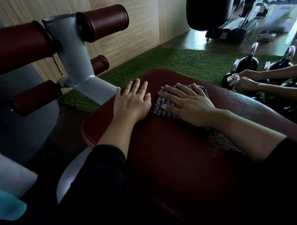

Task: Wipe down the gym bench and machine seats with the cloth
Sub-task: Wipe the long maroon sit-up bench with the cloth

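While the left hand [132, 101] lies flat with straight fingers on the dark red bench pad [167, 156], the right hand [187, 102] presses a checked cloth [161, 107] flat beside it, fingers spread; the cloth sits near the pad's far end; padded rollers [105, 22] stand left.

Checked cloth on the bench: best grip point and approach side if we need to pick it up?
The checked cloth lies flat on the bench pad, pressed down by the right hand. Probably best to pinch the loose corner that shows beside the thumb, coming from above on the left-hand side; the left hand rests flat right beside it.
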`<state>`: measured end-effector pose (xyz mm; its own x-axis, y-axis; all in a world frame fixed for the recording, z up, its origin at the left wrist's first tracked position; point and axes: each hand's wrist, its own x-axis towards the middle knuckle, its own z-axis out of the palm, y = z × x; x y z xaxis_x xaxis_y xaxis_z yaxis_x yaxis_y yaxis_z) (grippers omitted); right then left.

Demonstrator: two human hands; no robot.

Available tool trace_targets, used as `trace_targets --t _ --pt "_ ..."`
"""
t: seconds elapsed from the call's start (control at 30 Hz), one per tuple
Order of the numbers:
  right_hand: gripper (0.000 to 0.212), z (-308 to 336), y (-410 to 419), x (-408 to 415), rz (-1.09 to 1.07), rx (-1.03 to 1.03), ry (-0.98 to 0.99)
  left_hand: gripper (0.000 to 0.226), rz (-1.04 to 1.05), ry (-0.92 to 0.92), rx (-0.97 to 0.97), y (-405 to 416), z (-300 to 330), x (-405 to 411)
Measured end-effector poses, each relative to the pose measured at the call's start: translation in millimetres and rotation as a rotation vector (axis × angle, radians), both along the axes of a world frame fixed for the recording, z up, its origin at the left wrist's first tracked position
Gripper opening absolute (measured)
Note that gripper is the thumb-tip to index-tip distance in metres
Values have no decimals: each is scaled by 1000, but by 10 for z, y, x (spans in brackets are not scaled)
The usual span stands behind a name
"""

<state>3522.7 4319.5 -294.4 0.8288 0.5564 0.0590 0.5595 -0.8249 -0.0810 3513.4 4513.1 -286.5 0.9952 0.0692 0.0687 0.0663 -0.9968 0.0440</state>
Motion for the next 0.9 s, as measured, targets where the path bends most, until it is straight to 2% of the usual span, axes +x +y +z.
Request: trace_targets --t 0.33,0.5,0.6,0.73,0.9 --pt "51 161 609 807 -95 87 -37 55 10 -74 -71 5 2 -6" --pt "52 231 301 1022 -158 167 43 54 9 -88 -78 9 -18 -11" --pt "51 194 -7 836 -219 168 41 55 15 -68 -62 5 -21 -6" --pt "48 29 -73 407 -117 78 -120 55 19 -75 -52 5 -33 1" --pt "48 64 350 598 -50 75 -97 56 17 -84 -57 6 -32 9"
